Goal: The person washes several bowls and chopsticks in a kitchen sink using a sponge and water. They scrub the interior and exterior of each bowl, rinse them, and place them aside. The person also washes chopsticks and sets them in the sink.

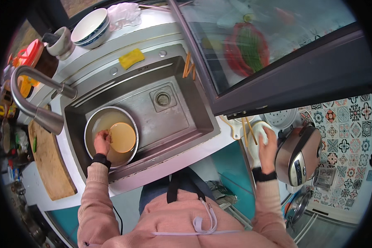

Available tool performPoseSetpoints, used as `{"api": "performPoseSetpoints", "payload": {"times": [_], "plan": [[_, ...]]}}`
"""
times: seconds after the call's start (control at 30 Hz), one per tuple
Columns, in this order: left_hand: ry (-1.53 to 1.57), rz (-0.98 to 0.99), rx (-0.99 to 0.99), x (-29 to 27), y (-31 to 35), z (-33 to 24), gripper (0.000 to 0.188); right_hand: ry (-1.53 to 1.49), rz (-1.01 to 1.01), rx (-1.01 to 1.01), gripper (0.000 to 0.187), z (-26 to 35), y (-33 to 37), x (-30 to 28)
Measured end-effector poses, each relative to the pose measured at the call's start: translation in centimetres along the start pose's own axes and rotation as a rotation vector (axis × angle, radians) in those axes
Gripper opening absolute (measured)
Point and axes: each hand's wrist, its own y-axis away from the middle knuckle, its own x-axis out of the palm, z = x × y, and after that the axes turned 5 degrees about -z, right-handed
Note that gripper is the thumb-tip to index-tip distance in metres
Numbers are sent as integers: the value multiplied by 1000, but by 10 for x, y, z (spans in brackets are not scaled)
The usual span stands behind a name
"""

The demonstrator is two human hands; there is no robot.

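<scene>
In the left part of the sink (175, 111) stands a round metal basin (89, 145) of cloudy water. My left hand (103, 143) reaches into it, fingers closed on the rim of a small yellow-tan bowl (123, 138). Over the counter on the right, my right hand (269, 151) has its fingers curled at the edge of a white rounded dish (255, 142). A pair of wooden chopsticks (249, 129) slants beside that dish; whether my fingers touch them I cannot tell.
An open dark-framed window (285, 70) leans over the right of the sink. A rice cooker (298, 155) sits by my right hand. The faucet (41, 111), a cutting board (49, 161), a yellow sponge (131, 58), stacked bowls (91, 29) and a stone mortar (63, 44) surround the sink.
</scene>
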Motion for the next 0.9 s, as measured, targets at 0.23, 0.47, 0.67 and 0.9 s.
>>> {"api": "performPoseSetpoints", "payload": {"times": [0.23, 0.47, 0.67, 0.9], "plan": [[111, 116, -64, 8, -4, 10, 9, 329, 485, 72, 46, 57, -53, 64], [310, 94, -128, 5, 9, 18, 10, 139, 133, -15, 44, 63, -17, 9], [312, 82, -40, 8, 3, -17, 10, -389, 562, 257, 39, 115, 47, 64], [403, 144, 21, -15, 9, -66, 17, -323, 141, 160, 50, 182, -129, 290]]}}
